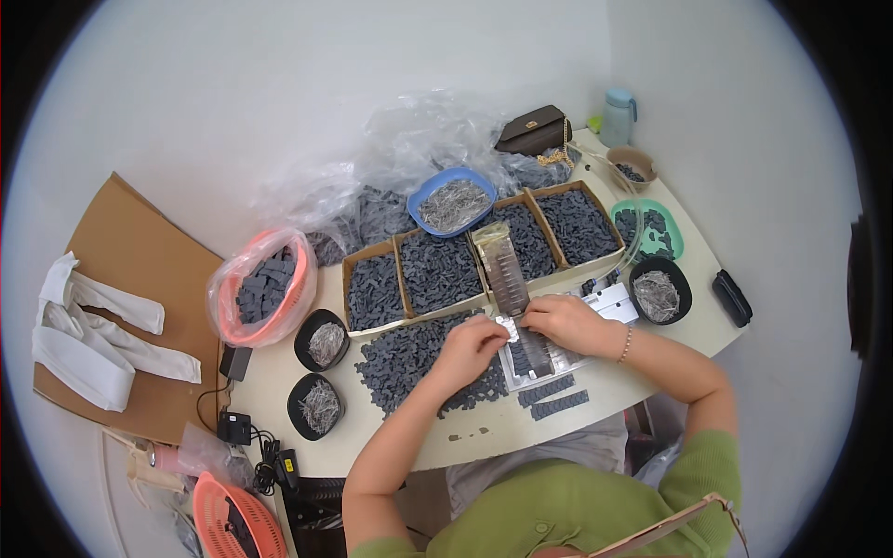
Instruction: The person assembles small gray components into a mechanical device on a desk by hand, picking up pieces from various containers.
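My left hand (473, 346) is at the left edge of a metal fixture (569, 356), its fingertips pinched together beside a small bright metal piece (508, 327). What lies between those fingertips is too small to make out. My right hand (569, 322) bends over the same fixture from the right, fingers curled in close to the left ones; its fingertips are partly hidden. Between and beyond the hands a long clear-sided chute (504, 270) slopes down to the fixture. Dark grey plastic pieces (531, 356) sit in rows on the fixture, and linked strips (560, 405) lie at its front edge.
Loose grey pieces (400, 363) spread left of the fixture. Behind stand cardboard trays (397, 270) of grey parts and a blue basin (416, 206) of metal pins. Black bowls (686, 284) of pins flank the work. A green tray (677, 232) and air tube (638, 223) are at right.
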`<state>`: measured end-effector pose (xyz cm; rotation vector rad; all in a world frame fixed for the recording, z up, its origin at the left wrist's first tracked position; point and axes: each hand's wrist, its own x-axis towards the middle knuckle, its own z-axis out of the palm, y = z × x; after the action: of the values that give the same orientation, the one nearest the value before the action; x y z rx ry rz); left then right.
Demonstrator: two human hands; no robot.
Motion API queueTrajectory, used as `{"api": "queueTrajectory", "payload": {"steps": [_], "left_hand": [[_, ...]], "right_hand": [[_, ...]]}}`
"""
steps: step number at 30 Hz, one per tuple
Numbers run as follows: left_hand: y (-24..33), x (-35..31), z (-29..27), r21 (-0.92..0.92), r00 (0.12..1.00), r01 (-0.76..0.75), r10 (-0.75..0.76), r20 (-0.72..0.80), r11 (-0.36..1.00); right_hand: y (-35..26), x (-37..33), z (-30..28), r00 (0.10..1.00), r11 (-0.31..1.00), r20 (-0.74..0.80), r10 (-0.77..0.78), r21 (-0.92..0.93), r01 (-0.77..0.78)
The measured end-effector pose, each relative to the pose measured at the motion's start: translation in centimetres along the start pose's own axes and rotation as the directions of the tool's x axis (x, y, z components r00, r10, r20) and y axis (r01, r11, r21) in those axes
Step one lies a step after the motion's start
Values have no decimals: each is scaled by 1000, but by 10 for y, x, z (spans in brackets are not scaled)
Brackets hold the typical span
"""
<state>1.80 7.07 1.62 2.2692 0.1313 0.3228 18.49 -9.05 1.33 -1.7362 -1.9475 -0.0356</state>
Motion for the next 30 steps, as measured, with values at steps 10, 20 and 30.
{"api": "queueTrajectory", "payload": {"steps": [10,20,30], "left_hand": [[10,-4,23,354,975,-187,218,-51,916],[25,-51,35,663,931,-250,364,-37,706],[-16,-28,-16,631,969,1,155,-192,776]], "right_hand": [[2,-5,3,992,999,-126,-23,-26,20],[-22,1,17,988,961,14,-151,-233,150],[-31,-1,11,990,953,5,-144,-268,140]]}}
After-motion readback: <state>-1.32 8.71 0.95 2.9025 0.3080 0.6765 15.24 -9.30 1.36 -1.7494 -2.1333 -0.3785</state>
